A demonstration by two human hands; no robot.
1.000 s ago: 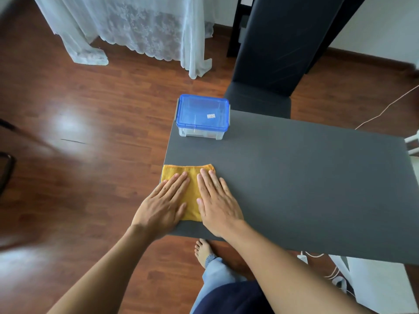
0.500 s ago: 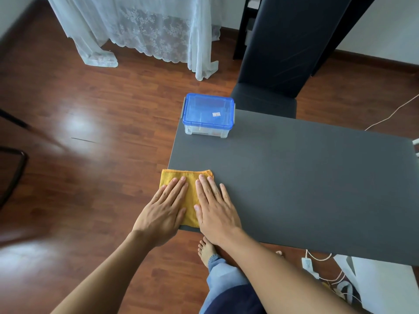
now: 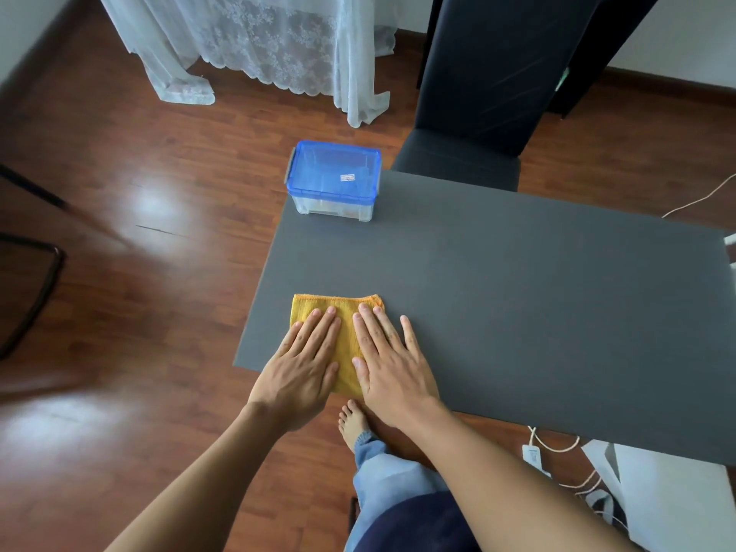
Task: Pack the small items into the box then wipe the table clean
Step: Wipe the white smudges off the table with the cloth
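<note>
No grip, left hand (image 3: 301, 366) and right hand (image 3: 392, 366) flat, fingers spread; folded yellow cloth (image 3: 345, 316), orange-stitched edge

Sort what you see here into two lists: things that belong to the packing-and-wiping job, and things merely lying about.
Job: yellow cloth; blue-lidded box, closed; grey table; left hand and right hand, flat on the cloth.

Lying about: black chair; lace curtain; power strip.

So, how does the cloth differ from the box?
The cloth is yellow, soft and flat; the box is clear, rigid and upright with a blue lid. The cloth lies near the front edge under both hands; the box stands untouched at the far corner. Both rest on the table.
</note>
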